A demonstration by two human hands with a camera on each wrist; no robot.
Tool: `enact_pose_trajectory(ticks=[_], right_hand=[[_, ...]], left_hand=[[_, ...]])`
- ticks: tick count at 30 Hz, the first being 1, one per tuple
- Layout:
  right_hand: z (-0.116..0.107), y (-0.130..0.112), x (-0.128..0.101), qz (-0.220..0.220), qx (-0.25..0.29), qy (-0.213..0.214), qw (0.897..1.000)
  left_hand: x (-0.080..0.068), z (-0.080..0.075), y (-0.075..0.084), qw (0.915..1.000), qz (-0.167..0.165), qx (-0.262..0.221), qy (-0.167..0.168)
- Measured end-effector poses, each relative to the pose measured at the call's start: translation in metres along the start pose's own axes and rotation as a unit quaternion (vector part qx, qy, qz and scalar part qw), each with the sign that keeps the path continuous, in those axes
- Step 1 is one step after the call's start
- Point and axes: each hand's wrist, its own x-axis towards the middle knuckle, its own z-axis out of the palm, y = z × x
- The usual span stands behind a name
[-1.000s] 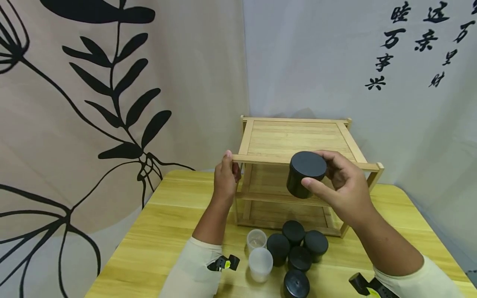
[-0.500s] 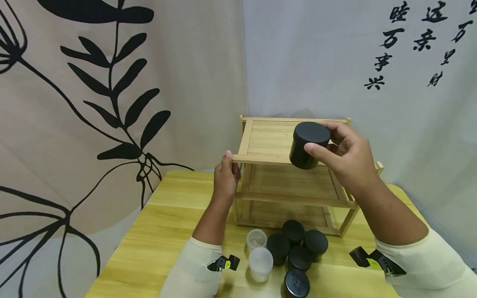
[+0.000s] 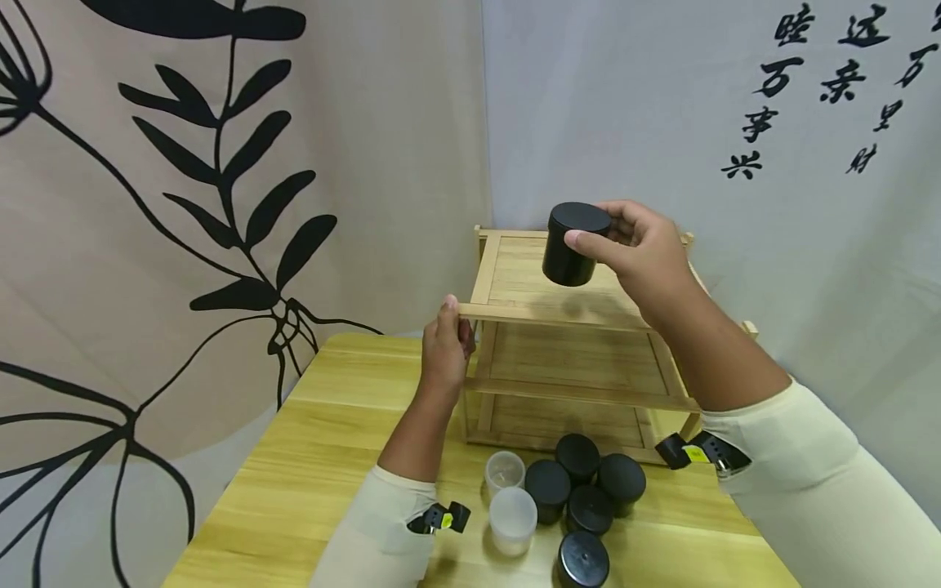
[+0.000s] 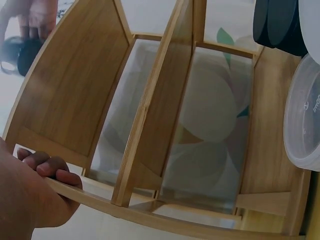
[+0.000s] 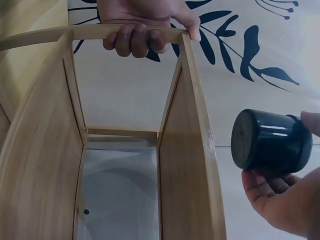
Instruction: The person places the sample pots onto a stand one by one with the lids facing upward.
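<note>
Raised higher, toward frame centre-top: black jar (image 3: 572,243) pinched by right hand (image 3: 638,253) over wooden rack (image 3: 559,282). Left hand (image 3: 444,349) grips rail. Shallow lid-edge grip; could slip.

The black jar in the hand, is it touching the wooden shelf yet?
Apart. The right wrist view shows the black jar in the right hand with open space between it and the wooden shelf.
</note>
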Motion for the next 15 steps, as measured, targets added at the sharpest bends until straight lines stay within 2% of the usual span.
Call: enact_pose_trajectory(ticks=[5, 15], right_hand=[[0.006, -0.007, 0.014, 0.027, -0.003, -0.009, 1.0], [0.006, -0.02, 0.043, 0.082, -0.003, -0.021, 0.996]], left_hand=[[0.0, 0.0, 0.0, 1.0, 0.0, -0.001, 0.0], [0.001, 0.001, -0.001, 0.9999, 0.01, -0.001, -0.005]])
